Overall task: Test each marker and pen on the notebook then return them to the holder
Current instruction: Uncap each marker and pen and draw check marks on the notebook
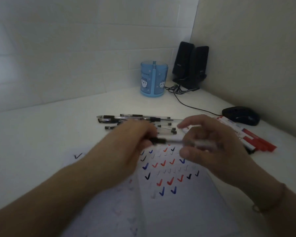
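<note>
Together, left hand (126, 142) and right hand (210, 144) grip one clear-barrelled black pen (171, 141) above the tick-covered white notebook (169, 171). Beyond lie loose pens (135, 118), red-capped markers (249, 135), and the blue translucent holder (153, 79).

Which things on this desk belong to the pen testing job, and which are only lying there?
Belong to the job: pen held by left hand and right hand; notebook; loose pens; red markers; blue holder.

Just lying about: speakers; mouse; cable.
</note>
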`<move>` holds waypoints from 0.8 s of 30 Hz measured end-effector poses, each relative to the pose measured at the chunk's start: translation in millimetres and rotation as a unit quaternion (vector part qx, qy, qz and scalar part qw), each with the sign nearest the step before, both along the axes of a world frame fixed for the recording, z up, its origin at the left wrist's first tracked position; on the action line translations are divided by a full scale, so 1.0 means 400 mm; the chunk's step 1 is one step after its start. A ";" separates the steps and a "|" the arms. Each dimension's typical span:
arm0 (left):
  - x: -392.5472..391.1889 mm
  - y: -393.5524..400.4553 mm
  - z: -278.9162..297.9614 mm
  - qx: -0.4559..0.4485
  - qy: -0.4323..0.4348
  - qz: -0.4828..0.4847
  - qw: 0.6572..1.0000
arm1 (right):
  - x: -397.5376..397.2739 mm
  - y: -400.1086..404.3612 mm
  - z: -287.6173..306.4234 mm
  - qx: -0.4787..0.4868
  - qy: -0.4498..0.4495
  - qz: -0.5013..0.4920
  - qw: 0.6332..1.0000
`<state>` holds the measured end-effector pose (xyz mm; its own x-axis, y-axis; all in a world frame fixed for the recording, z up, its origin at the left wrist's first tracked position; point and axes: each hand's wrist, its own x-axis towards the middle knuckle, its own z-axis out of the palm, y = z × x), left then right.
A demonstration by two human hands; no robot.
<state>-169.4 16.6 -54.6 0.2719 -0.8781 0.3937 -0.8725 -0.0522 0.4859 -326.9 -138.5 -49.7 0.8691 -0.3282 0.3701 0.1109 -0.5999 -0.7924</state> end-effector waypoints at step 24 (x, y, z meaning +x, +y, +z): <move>0.015 0.016 -0.019 -0.003 0.061 -0.087 0.994 | -0.025 -0.033 0.049 0.208 -0.051 -0.015 0.977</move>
